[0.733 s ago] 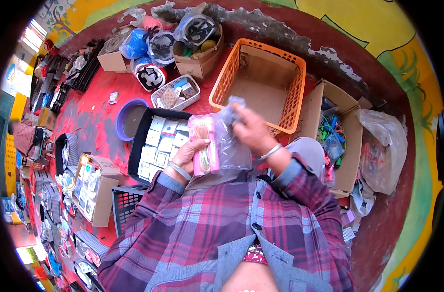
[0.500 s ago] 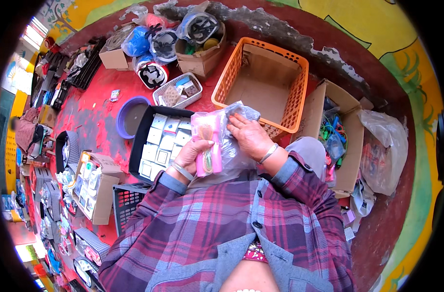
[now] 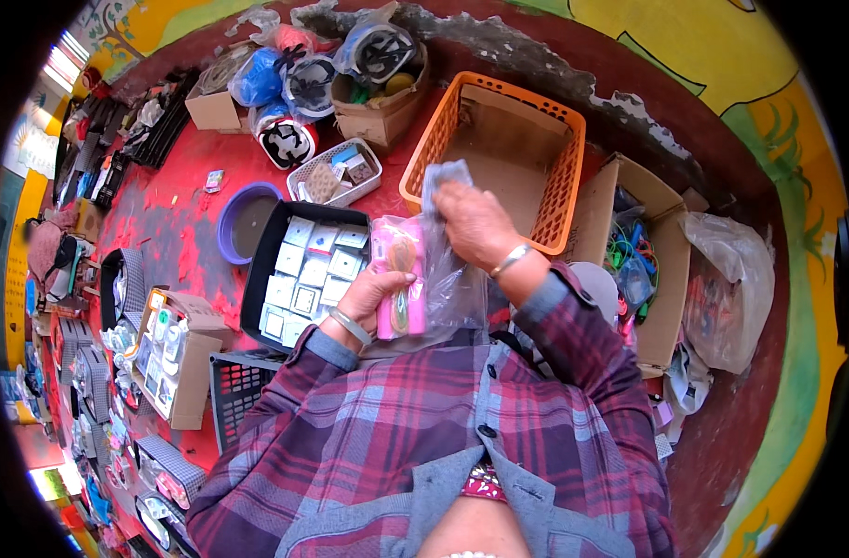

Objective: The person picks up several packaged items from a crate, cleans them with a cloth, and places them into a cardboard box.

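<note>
Head cam: pink packet [image 3: 407, 249] pinched in the left hand [image 3: 365, 299], long axis front to back.
Grip's on its left edge; right hand [image 3: 478, 225]'s nearer the far right corner, clutching a crumpled greyish wad [image 3: 445, 173].

Right hand [image 3: 480, 226] shifted far from its earlier position; fingers, previously spread flat, had curled in. Grey wad [image 3: 447, 173] moved far with it, beside orange basket's [image 3: 558, 191] near-left corner in view.
</note>
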Tool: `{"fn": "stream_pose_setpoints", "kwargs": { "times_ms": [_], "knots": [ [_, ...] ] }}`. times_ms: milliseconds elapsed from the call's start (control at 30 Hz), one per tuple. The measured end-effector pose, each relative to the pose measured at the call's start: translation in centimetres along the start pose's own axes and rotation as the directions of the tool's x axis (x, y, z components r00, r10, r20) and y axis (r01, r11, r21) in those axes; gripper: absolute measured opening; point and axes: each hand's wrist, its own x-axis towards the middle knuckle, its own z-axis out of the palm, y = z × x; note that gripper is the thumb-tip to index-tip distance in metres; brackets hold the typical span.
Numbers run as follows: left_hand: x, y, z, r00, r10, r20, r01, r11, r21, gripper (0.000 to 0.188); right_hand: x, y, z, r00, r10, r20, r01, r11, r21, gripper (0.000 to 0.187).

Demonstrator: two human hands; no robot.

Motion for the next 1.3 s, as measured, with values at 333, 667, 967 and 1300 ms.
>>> {"fn": "stream_pose_setpoints", "kwargs": {
  "times_ms": [333,667,967,1300],
  "knots": [
    [-0.1,0.1,-0.2,1.000,0.008,0.009,-0.007,0.998,-0.057,0.032,-3.0,7.4,-0.6,0.883,0.393,-0.257,-0.351,0.916,0.194,0.029],
    [-0.1,-0.2,0.7,0.999,0.041,-0.004,-0.041,0.990,-0.136,0.032,-7.1,-2.7,2.3,0.975,-0.206,0.086,0.166,0.926,0.338,0.015],
    [0.3,-0.7,-0.2,0.999,0.030,-0.044,-0.037,0.986,-0.163,0.033,-13.7,1.8,3.8,0.872,-0.222,0.435,0.151,0.970,0.193,0.010],
    [-1.5,0.8,-0.3,0.992,0.120,0.035,-0.115,0.985,-0.129,0.037,-10.1,7.1,-5.0,0.897,0.338,0.285,-0.440,0.630,0.639,0.026]
  ]
}}
